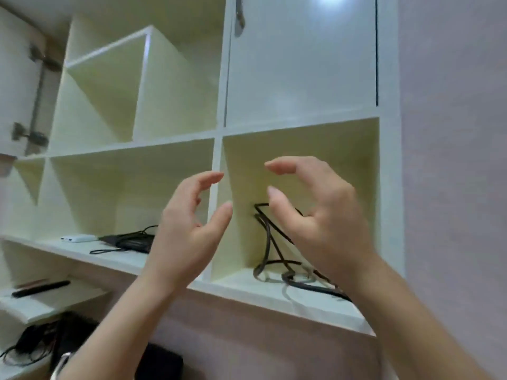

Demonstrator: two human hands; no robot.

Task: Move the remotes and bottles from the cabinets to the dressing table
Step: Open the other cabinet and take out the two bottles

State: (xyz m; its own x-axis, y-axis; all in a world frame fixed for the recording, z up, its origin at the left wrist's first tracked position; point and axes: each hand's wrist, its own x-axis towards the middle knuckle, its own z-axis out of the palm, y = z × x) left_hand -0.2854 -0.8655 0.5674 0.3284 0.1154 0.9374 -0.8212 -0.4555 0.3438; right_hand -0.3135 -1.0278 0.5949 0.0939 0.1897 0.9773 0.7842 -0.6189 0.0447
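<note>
Both hands, left (189,229) and right (315,215), hover empty and half-curled before the cabinet (218,157); the slim dark remote (41,289), lower left, looks light and rigid, best gripped mid-body.

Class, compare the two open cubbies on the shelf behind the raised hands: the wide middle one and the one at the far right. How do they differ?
The middle cubby is wider than the right cubby. The middle cubby holds a flat white device and a dark device lying down; the right cubby holds only a tangle of dark cable, part of it rising up the back wall. Both are open-fronted, with pale yellowish walls and white edges.
</note>
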